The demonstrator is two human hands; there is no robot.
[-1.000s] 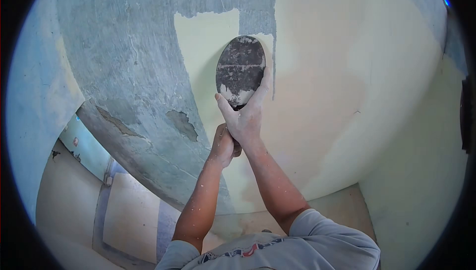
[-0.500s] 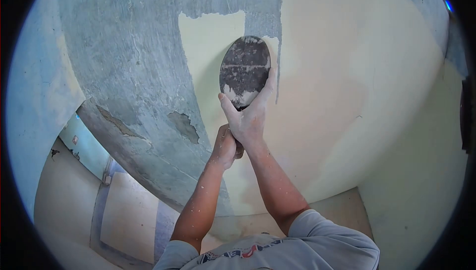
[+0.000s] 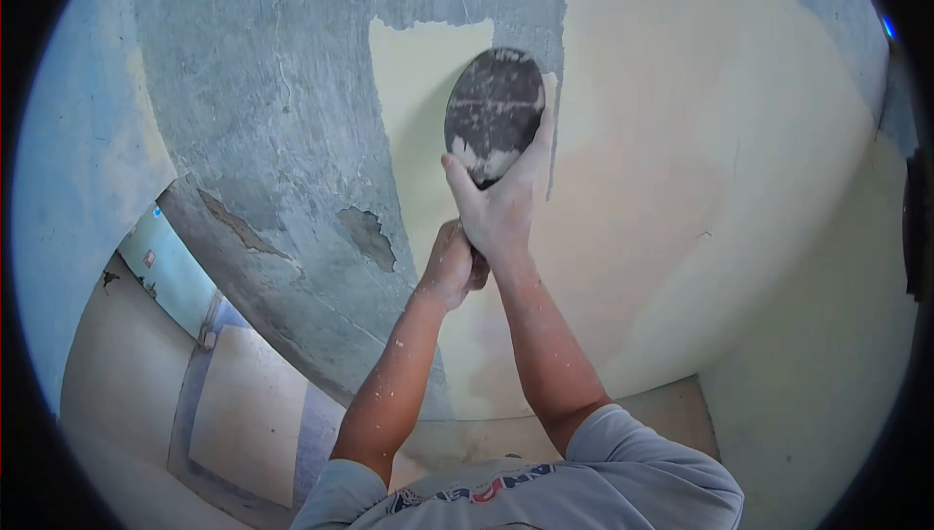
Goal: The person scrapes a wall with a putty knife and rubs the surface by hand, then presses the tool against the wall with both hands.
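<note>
At the bottom of the frame, nearest the view, the grey T-shirt (image 3: 632, 472) carried dark and red lettering, and pale flecks dotted both bare forearms. Just below the centre, the left hand (image 3: 449, 262) had its fingers curled closed on the lower part of the disc-headed tool (image 3: 496, 107); the part inside them was largely hidden. Directly above it, the dust-whitened right hand (image 3: 501, 214) was clamped on the lower part of the disc, thumb at the left rim and fingers along the right. The dark disc, streaked with whitish residue, stood in the upper centre, in front of the wall; whether it touched the surface could not be told. Behind it lay a pale yellow-green patch (image 3: 413, 73) with a ragged top edge. Bluish-grey wall surface (image 3: 243, 63) spread across the upper left, with a chipped hollow (image 3: 368, 238) left of the hands. Smooth cream wall surface (image 3: 662, 141) filled the right of centre. Farther off, at lower left, a pale panel (image 3: 248, 408) showed past the wall's edge.
</note>
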